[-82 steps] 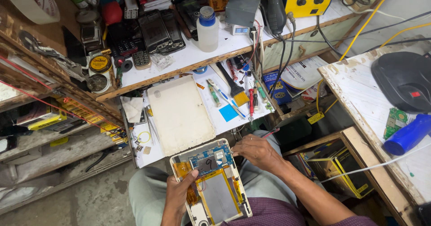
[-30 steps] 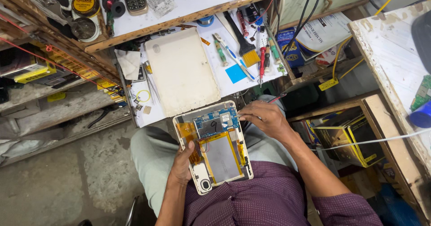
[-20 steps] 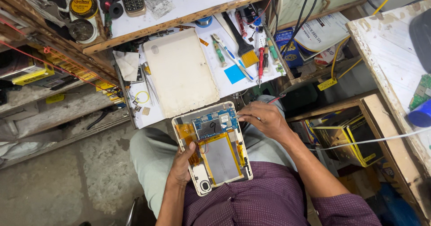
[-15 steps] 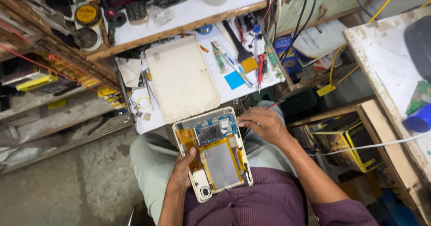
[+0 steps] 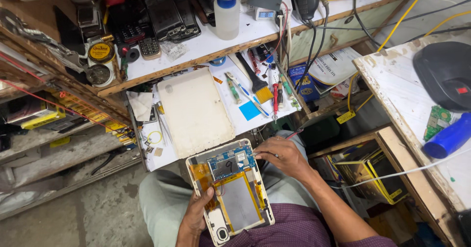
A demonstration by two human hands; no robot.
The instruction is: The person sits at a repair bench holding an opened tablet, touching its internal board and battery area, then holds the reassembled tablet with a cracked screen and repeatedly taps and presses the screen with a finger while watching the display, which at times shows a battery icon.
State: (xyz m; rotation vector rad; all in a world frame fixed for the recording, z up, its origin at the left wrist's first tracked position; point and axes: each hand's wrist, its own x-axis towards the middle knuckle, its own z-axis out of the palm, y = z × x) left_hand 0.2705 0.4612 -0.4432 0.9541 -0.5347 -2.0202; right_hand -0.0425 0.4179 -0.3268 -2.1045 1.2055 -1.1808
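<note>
Left hand (image 5: 196, 216) clamps the lower left edge of the opened tablet (image 5: 230, 190), steadying it over the lap with its board and battery facing up, while the right hand (image 5: 280, 154), fingers curled (possibly round a slim tool), works at its upper right corner.

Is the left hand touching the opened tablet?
Touching. The head view shows the left hand gripping the opened tablet's left edge, thumb over its rim.
</note>
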